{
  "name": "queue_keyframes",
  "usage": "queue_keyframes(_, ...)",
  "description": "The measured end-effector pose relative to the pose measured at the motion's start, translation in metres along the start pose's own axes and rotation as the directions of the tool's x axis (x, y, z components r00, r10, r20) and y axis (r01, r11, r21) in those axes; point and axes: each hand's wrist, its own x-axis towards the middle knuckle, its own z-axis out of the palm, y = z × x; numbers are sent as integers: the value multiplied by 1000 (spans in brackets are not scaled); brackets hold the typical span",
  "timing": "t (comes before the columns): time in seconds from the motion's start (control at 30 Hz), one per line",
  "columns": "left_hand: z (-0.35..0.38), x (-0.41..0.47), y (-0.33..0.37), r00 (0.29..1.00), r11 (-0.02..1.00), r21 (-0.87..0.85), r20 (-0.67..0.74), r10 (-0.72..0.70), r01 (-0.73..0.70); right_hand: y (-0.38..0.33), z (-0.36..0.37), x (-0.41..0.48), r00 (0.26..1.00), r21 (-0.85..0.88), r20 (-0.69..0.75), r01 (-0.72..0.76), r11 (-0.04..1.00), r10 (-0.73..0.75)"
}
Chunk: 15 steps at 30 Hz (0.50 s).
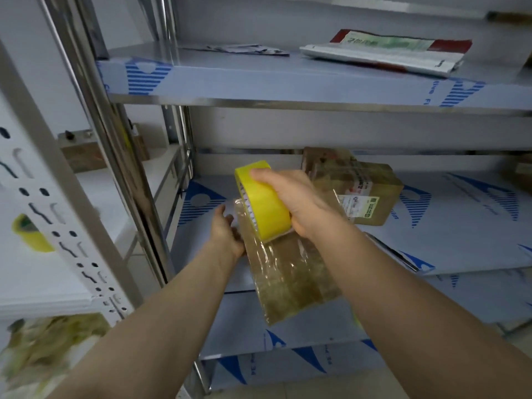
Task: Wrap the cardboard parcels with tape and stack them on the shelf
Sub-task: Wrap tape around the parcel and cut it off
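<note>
A flat cardboard parcel [290, 280], shiny with clear tape, is held tilted in front of the middle shelf [449, 226]. My left hand [226, 231] grips the parcel's far left edge. My right hand [293, 203] holds a yellow tape roll [263, 201] pressed on the parcel's top, with tape running down onto it. A taped cardboard parcel [362, 191] with a printed label lies on the middle shelf behind my right hand, and another parcel [328, 159] sits behind it.
The steel shelving has an upper shelf [259, 79] carrying a folded red and white bag [385, 51]. A white perforated upright [57, 214] stands at left beside a second yellow tape roll [30, 233]. Crumpled tape scraps [43, 349] lie at the lower left.
</note>
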Motion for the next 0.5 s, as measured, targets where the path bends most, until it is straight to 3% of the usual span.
queue_keyframes(0.1, -5, 19, 1, 994, 992, 67, 42, 105, -107, -1, 9, 36, 996, 3, -91, -25, 1000, 25)
queue_keyframes(0.23, 4, 47, 0, 993, 964, 242, -22, 114, -106, 0, 13, 71, 985, -67, -131, -119, 991, 110)
queue_keyframes(0.33, 3, 70, 0, 979, 917, 367, -65, 193, -157, 12, 12, 82, 975, 21, -60, -214, 977, 215)
queue_keyframes(0.5, -1, 90, -5, 972, 891, 403, -14, 233, -208, 45, 4, 85, 978, 59, -43, -200, 978, 203)
